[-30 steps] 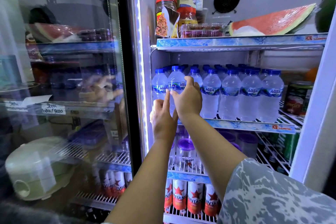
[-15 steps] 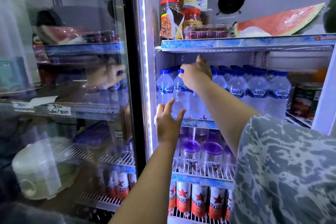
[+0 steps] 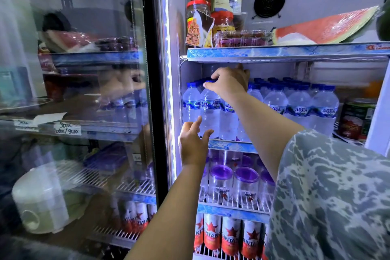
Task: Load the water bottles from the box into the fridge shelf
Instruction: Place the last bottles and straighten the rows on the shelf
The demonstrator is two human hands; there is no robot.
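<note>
Your water bottles (image 3: 299, 110) are all standing upright on the fridge shelf (image 3: 230, 146), long axis vertical, blue caps up, AQUA labels facing out at you. They sit in tight rows that run back into the fridge and fill most of the shelf width.

Your right hand (image 3: 229, 84) is draped over the top of the second bottle from the left (image 3: 210, 112), fingers curled down around its cap, so it's got that one by the neck. Your left hand (image 3: 193, 143) is lower, at the front edge of the shelf, fingers loosely spread and open, fingertips right at the base of that bottle; can't tell if they actually touch it.

Not much headroom: the upper shelf (image 3: 285, 53) sits just above your right knuckles. It carries jars (image 3: 198, 21), a clear box (image 3: 242, 38) and a wrapped watermelon slice (image 3: 329, 29). To the right of the bottle rows there's a dark can (image 3: 356, 118) near the wall. Below are purple-lidded cups (image 3: 245, 183), and red star cans (image 3: 230, 236) under those. The glass door (image 3: 73, 112) stands on your left, reflecting your hands.
</note>
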